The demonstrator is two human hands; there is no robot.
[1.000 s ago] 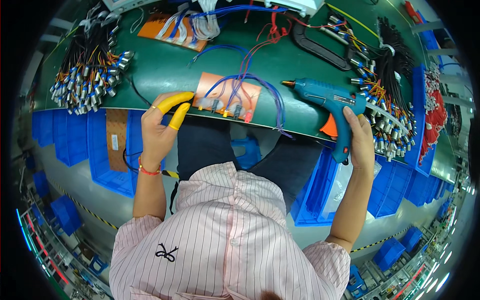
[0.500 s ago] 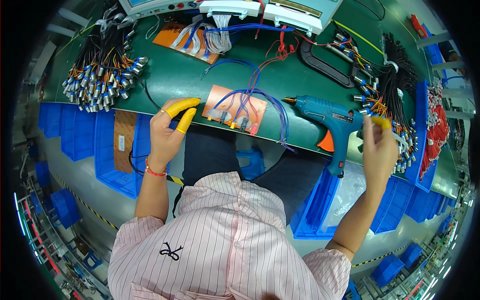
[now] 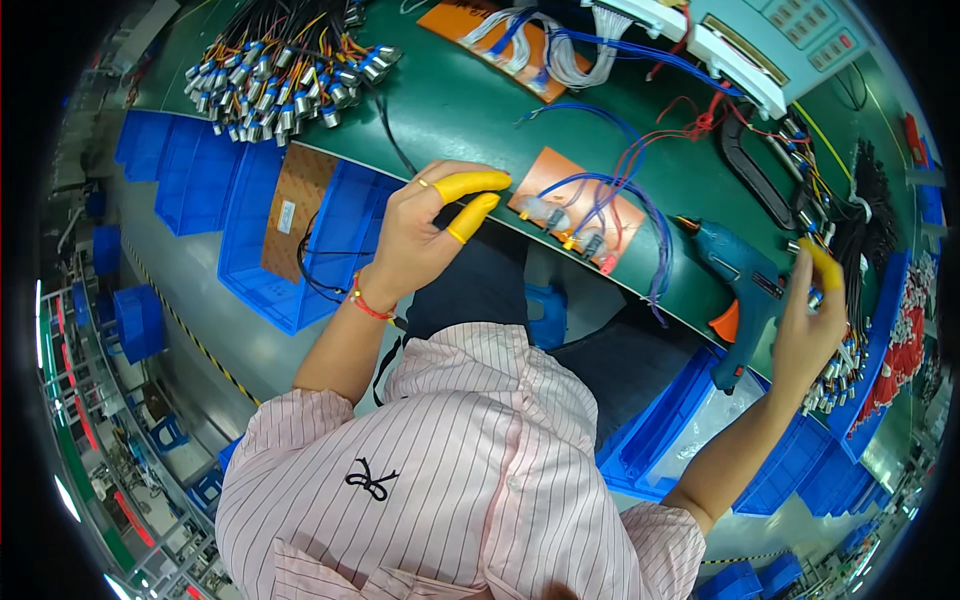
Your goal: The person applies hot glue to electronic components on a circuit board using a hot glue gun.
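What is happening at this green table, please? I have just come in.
A person in a striped shirt works at the table. The left hand, yellow covers on thumb and forefinger, is beside the orange board with wires, with nothing visible between its fingertips. The right hand is next to the bundle of metal connectors; whether it grips one is unclear. The teal glue gun lies on the table, its handle over the edge.

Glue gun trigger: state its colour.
The trigger is orange; it shows best in the head view.
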